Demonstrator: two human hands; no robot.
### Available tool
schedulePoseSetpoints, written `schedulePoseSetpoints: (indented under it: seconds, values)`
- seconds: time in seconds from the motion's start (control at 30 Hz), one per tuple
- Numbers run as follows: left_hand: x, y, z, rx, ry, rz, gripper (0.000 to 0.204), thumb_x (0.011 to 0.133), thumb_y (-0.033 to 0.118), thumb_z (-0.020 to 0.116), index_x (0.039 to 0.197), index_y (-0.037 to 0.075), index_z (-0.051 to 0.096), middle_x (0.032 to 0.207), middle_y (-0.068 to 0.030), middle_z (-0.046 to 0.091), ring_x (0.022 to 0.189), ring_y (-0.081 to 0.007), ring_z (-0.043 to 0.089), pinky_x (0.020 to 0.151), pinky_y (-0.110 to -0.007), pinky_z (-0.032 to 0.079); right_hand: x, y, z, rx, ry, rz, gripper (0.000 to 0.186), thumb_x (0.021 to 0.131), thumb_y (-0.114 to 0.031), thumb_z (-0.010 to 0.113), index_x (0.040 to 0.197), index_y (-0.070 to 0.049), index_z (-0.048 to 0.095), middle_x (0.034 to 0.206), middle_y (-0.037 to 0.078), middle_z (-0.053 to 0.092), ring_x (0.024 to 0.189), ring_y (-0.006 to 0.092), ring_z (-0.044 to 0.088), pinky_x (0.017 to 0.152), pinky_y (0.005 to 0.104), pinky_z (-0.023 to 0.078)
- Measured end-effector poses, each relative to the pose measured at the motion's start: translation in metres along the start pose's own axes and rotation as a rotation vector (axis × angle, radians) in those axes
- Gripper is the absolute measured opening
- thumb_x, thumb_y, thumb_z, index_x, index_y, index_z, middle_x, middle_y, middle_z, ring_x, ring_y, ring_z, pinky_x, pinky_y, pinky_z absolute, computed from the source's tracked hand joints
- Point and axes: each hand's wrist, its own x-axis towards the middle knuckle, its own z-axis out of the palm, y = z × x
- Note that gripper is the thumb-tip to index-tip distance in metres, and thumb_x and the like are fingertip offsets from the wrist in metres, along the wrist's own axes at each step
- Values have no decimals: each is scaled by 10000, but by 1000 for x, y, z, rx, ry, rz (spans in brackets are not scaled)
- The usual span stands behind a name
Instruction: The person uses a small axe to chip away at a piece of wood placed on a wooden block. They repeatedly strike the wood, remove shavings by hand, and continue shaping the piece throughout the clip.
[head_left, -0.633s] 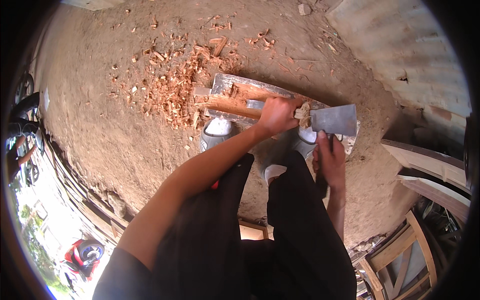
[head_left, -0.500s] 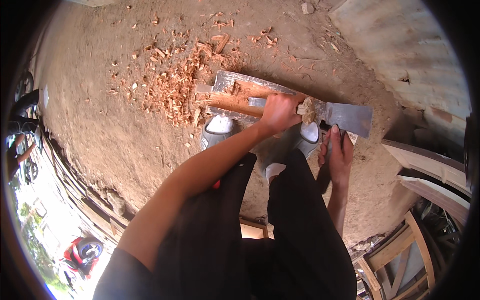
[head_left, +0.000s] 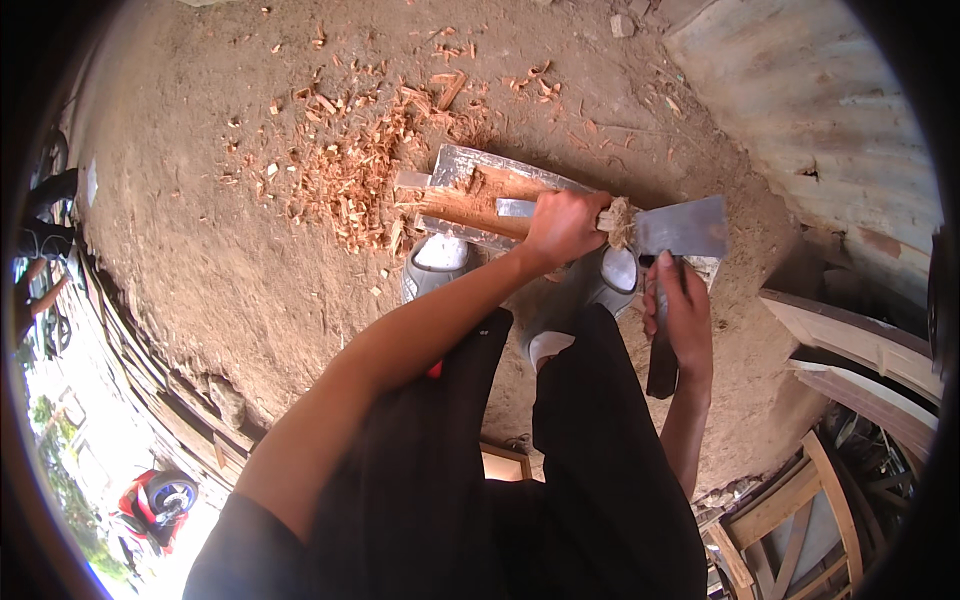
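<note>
My left hand point(head_left: 563, 228) is wrapped round a chisel point(head_left: 515, 207), whose steel blade lies against the reddish, hollowed wooden block point(head_left: 475, 208). The chisel's wooden handle end is frayed and sticks out past my fist. In my closed right hand point(head_left: 686, 310) is a hatchet-like tool with a dark handle point(head_left: 662, 368). Its broad flat steel head point(head_left: 683, 228) is beside the chisel's frayed end; I cannot tell whether they touch. My feet in grey shoes point(head_left: 440, 262) are at the near side of the block, which has dark, flaking outer faces.
Wood chips point(head_left: 360, 170) lie scattered over the dirt floor left of and beyond the block. A corrugated metal sheet point(head_left: 815, 110) stands at the right. Wooden panels point(head_left: 850, 330) and a wooden frame point(head_left: 790, 510) lean at the lower right. A red motorcycle point(head_left: 155, 505) shows at the lower left.
The hatchet-like tool has shifted a little left and its handle has swung into view below my right hand. My left hand and the chisel stay nearly in place.
</note>
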Motion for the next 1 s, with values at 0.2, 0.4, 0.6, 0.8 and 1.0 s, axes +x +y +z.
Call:
schedulePoseSetpoints:
  seconds: [0.2, 0.4, 0.6, 0.8, 1.0]
  values:
    - [3, 4, -1, -20, -5, -21, 287, 681, 194, 749, 952, 109, 705, 721, -148, 697, 733, -356, 714, 641, -491, 537, 7, 17, 14, 64, 56, -77, 404, 1082, -431, 504, 958, -48, 545, 650, 33, 508, 456, 136, 494, 427, 293, 405]
    - [3, 2, -3, -21, 15, -17, 284, 697, 204, 743, 962, 109, 700, 716, -147, 695, 732, -358, 715, 648, -493, 538, 7, 7, 6, 208, 137, -46, 401, 1071, -464, 539, 964, -78, 533, 628, 23, 478, 438, 117, 455, 414, 273, 374]
    - [0, 1, -3, -6, 16, -2, 281, 701, 205, 748, 959, 104, 696, 730, -161, 701, 739, -359, 717, 656, -493, 542, 7, -2, -4, 14, -45, 52, 421, 1060, -469, 543, 964, -60, 554, 653, 8, 501, 477, 121, 505, 438, 287, 407]
    - [7, 5, -6, -6, -28, -27, 273, 716, 220, 759, 946, 93, 685, 755, -173, 708, 750, -369, 718, 663, -492, 547, 17, 18, 17, 197, 132, -61, 420, 1061, -483, 542, 979, -71, 553, 646, 4, 493, 465, 112, 483, 426, 283, 391]
    - [6, 6, -7, -3, 2, -53, 259, 742, 235, 759, 936, 87, 672, 760, -179, 710, 759, -372, 721, 671, -499, 549, 15, -6, 2, 93, 151, -5, 407, 1061, -484, 547, 968, -87, 536, 628, 5, 463, 464, 102, 456, 426, 275, 377]
